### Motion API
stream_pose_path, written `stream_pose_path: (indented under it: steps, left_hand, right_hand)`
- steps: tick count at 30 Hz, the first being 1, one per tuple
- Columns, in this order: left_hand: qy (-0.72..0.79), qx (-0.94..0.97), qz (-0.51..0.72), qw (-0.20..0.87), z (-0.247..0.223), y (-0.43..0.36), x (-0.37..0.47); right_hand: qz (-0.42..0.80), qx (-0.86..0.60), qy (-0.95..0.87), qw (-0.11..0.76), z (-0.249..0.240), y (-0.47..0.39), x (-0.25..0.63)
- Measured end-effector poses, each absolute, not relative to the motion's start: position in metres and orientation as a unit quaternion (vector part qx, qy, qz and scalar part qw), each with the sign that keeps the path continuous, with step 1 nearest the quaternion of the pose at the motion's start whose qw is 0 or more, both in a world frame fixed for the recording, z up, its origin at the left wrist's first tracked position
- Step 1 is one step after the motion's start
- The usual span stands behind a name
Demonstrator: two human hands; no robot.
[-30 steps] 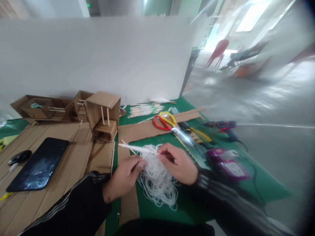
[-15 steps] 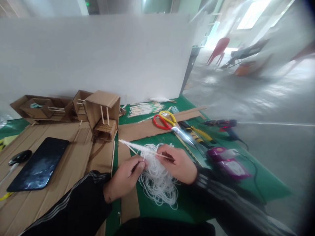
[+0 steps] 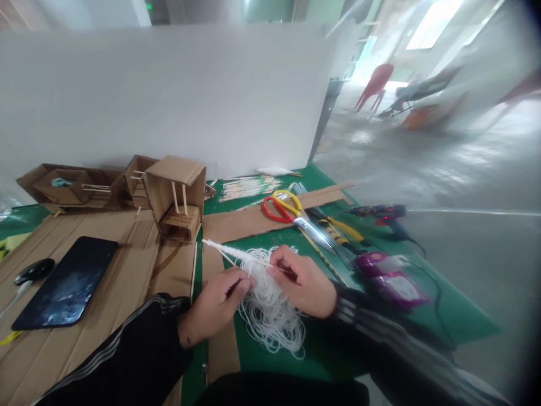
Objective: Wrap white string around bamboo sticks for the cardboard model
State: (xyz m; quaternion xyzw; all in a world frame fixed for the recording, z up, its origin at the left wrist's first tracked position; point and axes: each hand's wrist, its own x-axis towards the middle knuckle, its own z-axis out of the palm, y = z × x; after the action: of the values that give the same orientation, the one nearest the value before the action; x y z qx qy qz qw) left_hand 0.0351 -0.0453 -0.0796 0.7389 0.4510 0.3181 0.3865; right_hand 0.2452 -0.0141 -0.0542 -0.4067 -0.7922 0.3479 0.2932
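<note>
My right hand point(image 3: 307, 285) pinches a thin wooden stick point(image 3: 262, 262) whose far half is wrapped in white string point(image 3: 232, 252). The stick points left and away from me. My left hand point(image 3: 220, 298) is closed in a pinch on a short stretch of the white string just below the stick. A second thin piece point(image 3: 227, 258) slants from the wrapped part toward my left fingers; where it ends is hidden. Beneath both hands lies a loose heap of white string point(image 3: 274, 327) on the green tabletop point(image 3: 315, 352).
Beyond my hands are scissors point(image 3: 310, 230), a cardboard strip point(image 3: 236, 224) and a bundle of sticks point(image 3: 247, 188). Cardboard boxes point(image 3: 177, 169) and a phone point(image 3: 65, 285) occupy the left. Pliers point(image 3: 349, 228), a hot glue gun point(image 3: 386, 213) and a purple package point(image 3: 395, 282) lie right.
My right hand has shifted and turned slightly around the stick. The left hand keeps its pinch in nearly the same place, and the rest looks unchanged.
</note>
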Motion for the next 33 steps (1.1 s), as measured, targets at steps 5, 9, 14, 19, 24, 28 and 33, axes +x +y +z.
stream_pose_path:
  steps: [5, 9, 14, 19, 24, 28, 33]
  left_hand:
    - [0.456, 0.743, 0.320, 0.372, -0.079, -0.044, 0.035]
    - [0.489, 0.732, 0.308, 0.361, -0.083, -0.043, 0.034]
    - [0.516, 0.717, 0.300, 0.361, -0.092, -0.042, 0.031]
    - [0.501, 0.660, 0.332, 0.451, -0.091, -0.038, 0.032]
    - [0.549, 0.637, 0.332, 0.428, -0.087, -0.036, 0.034]
    - [0.537, 0.644, 0.332, 0.432, -0.087, -0.035, 0.033]
    - [0.495, 0.646, 0.347, 0.466, -0.092, -0.036, 0.033]
  right_hand:
    - [0.389, -0.387, -0.780, 0.301, -0.048, -0.011, 0.248]
    - [0.416, -0.340, -0.788, 0.301, -0.042, -0.010, 0.252]
    - [0.487, -0.294, -0.770, 0.289, -0.037, -0.012, 0.255]
    - [0.542, -0.274, -0.755, 0.247, -0.040, -0.012, 0.256]
    - [0.559, -0.241, -0.769, 0.195, -0.045, -0.012, 0.256]
    - [0.566, -0.248, -0.762, 0.193, -0.045, -0.014, 0.255]
    - [0.588, -0.264, -0.733, 0.217, -0.045, -0.015, 0.252]
